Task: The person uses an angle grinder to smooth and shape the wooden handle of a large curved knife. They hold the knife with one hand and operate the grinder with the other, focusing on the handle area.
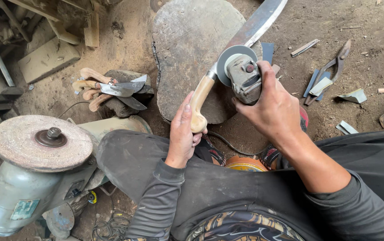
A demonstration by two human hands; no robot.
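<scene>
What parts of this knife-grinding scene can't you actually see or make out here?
- The curved blade's tip: cut off by the top edge of the head view.
- Where the grinding disc meets the blade: hidden behind the grinder head.
- Angle grinder body: covered by the right hand.
- Wooden handle end: partly wrapped by the left hand.
- Whether the disc spins: cannot tell.
</scene>
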